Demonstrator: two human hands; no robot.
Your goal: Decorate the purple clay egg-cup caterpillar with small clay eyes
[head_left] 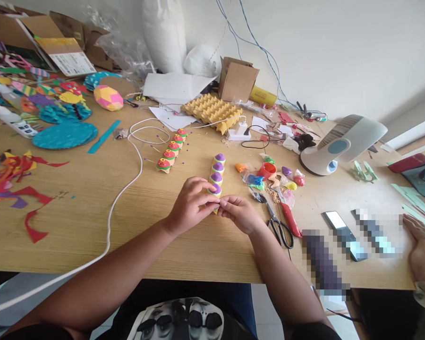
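Observation:
A strip of egg-carton cups (pixel 217 177) stands in front of me, its peaks capped with purple clay above pale yellow bands. My left hand (pixel 194 204) curls around its near end, fingers at the side of a purple peak and thumb against the nearest cup. From the other side, my right hand (pixel 240 212) has thumb and fingertips pinched together at that same cup. Both hands largely cover the nearest cup, and whatever lies in the right pinch is hidden. To the left sits a second egg-carton strip (pixel 173 151) with red and green clay caps and pins sticking out sideways.
Right of the strip lie black scissors (pixel 279 229), a red-handled knife (pixel 291 219), a red tape roll (pixel 267 171) and bagged clay. A white fan (pixel 340 146) and yellow egg tray (pixel 212 109) stand farther back. A white cable (pixel 118 193) crosses the left; another person's hand (pixel 420 231) rests right.

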